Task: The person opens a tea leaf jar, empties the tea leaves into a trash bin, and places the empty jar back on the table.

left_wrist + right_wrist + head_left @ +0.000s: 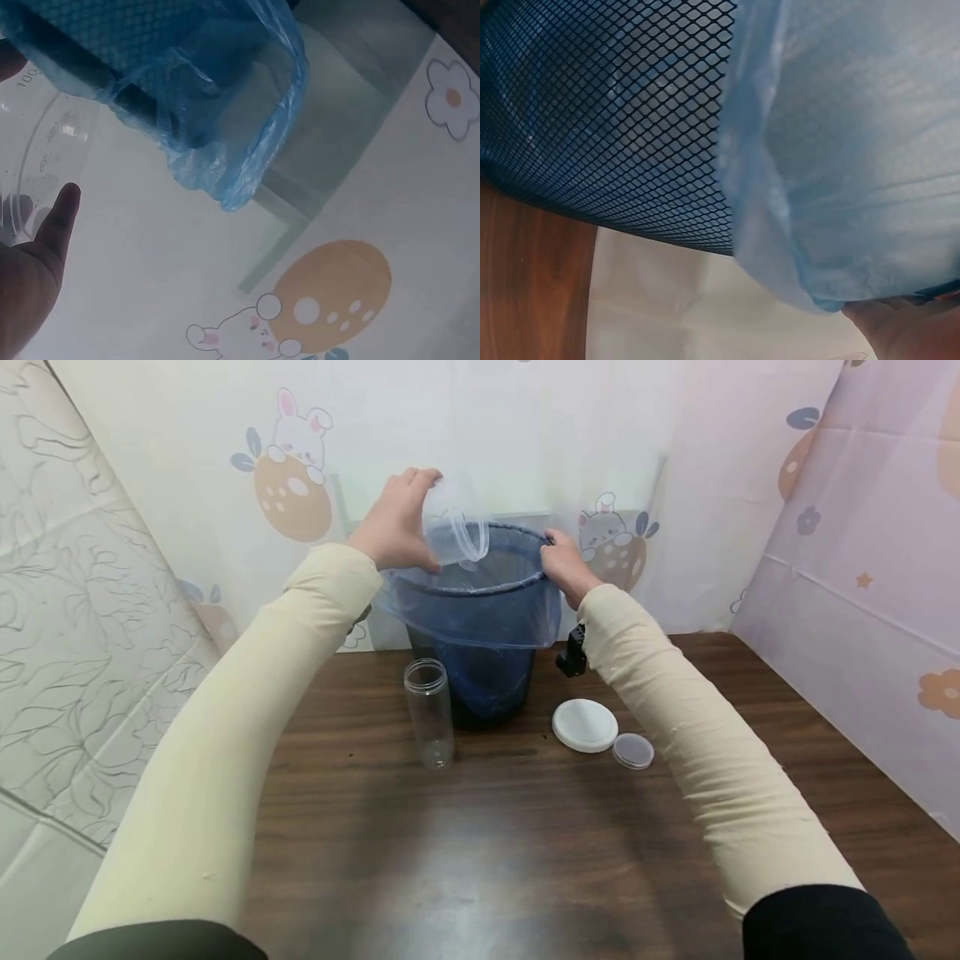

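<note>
My left hand [393, 522] grips a clear plastic measuring cup [441, 531], tipped on its side with its mouth facing right over the bin's opening. In the left wrist view, printed marks show on the cup's [56, 146] wall, with the thumb [61, 217] along it. The dark mesh bin [480, 685] stands upright at the back of the table, lined with a thin blue plastic bag [480, 620] folded over its rim. My right hand [567, 567] holds the bin's right rim through the bag; the right wrist view shows the fingers [900, 326] at the bag's edge.
A clear open jar [431, 718] stands on the wooden table [465, 860], front left of the bin. At front right lie a white round lid [585, 725] and a smaller translucent lid [633, 751], close together. A patterned curtain [525, 435] hangs behind the bin.
</note>
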A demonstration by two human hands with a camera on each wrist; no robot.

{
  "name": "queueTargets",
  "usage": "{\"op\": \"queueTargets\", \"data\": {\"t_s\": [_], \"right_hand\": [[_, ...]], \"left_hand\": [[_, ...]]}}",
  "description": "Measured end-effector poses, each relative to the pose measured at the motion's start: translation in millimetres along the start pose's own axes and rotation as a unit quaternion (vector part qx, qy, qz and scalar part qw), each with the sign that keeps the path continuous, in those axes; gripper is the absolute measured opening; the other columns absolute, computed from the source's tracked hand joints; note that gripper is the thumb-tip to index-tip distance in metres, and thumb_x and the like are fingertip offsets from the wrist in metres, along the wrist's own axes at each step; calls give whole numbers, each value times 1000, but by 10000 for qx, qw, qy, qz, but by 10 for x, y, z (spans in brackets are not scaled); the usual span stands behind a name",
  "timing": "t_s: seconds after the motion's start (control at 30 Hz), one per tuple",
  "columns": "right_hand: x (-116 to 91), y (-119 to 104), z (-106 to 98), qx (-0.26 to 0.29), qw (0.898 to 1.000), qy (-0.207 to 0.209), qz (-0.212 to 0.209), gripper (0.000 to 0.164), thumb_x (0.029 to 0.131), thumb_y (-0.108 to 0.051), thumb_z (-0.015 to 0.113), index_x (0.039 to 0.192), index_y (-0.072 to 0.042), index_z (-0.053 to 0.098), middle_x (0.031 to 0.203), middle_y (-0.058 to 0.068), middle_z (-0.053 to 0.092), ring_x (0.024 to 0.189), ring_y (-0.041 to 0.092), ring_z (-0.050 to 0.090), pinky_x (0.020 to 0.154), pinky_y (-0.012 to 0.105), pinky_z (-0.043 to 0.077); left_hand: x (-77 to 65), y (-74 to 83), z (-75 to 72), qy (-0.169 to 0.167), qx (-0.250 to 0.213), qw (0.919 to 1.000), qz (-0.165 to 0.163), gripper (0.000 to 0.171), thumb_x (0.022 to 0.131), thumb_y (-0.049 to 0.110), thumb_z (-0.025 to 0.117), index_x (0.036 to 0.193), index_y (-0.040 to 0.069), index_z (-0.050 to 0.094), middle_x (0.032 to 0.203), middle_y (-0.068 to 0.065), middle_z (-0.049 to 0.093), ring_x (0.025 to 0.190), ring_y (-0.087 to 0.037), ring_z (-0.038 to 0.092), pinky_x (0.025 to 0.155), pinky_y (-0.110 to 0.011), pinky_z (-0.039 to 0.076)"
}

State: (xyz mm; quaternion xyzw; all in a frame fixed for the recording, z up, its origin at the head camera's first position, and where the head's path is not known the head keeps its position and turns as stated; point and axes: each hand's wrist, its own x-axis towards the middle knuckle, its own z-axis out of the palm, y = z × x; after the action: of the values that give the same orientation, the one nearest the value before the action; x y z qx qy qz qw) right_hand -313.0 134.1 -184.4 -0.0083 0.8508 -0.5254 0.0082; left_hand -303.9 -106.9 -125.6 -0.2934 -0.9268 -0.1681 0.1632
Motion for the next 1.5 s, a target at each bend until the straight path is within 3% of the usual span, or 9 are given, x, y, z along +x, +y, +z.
{"op": "queueTargets", "data": {"t_s": [0.17,0.33,0.57,0.77,1.0,1.17,1.33,1.43,1.5], "right_hand": [[-23,50,-15,-136,9998,-37,-169,57,104,-34,25,154,-13,5,159,4,4,144,18,9,113,34,16],[-86,73,-59,30,9930,-28,-1179,63,101,-35,38,154,-14,13,159,2,10,143,14,10,113,33,16],[-227,-90,-101,405,9610,-734,-2636,74,90,-21,64,151,-12,23,156,3,22,141,6,17,110,20,16],[-331,-196,-89,1394,9419,-1329,-2751,78,85,-18,71,150,-14,28,152,3,31,138,12,28,108,26,26],[-408,-196,-64,2354,9099,-1442,-3096,89,70,-24,85,144,-6,38,142,10,44,129,19,44,98,30,42],[-539,-172,-112,2101,9172,-1266,-3141,96,66,-34,86,144,-3,39,141,13,46,129,20,44,98,29,42],[-744,-127,-159,1842,9300,-1073,-2994,92,69,-33,85,143,-2,40,139,13,49,130,20,44,96,28,43],[-861,-93,-168,1781,9350,-1011,-2894,85,71,-26,84,141,-1,43,138,14,50,129,20,45,94,27,45],[-931,-61,-171,1730,9372,-1016,-2852,80,73,-22,83,140,0,44,137,15,50,127,21,47,92,28,46]], "left_hand": [[-13,36,-1,178,-572,9980,-223,112,58,17,89,147,-2,22,144,-16,35,133,-28,29,109,-27,20],[-50,109,6,287,-1149,9918,-475,118,58,21,91,148,0,18,146,-12,34,133,-22,33,106,-23,25],[-105,202,6,437,-1827,9799,-670,115,58,24,92,148,9,21,144,-6,36,131,-16,36,102,-27,34],[-133,294,24,400,-2788,9577,-599,106,59,20,91,144,12,28,140,-5,40,128,-16,38,100,-29,37],[-233,420,63,323,-3453,9366,-505,105,59,20,91,143,10,29,133,-5,46,116,-16,47,95,-29,41],[-339,492,136,254,-3657,9296,-373,102,64,22,89,144,9,27,132,-4,47,114,-15,48,93,-27,42],[-482,539,232,67,-4227,9058,-269,89,79,25,77,147,10,21,133,-6,45,115,-18,48,94,-31,43],[-568,584,277,4,-4366,8993,-248,83,83,26,72,147,10,22,132,-7,45,115,-19,49,94,-32,43],[-620,622,313,1,-4322,9015,-244,83,83,26,72,147,10,22,133,-7,45,115,-19,49,94,-33,43]]}}
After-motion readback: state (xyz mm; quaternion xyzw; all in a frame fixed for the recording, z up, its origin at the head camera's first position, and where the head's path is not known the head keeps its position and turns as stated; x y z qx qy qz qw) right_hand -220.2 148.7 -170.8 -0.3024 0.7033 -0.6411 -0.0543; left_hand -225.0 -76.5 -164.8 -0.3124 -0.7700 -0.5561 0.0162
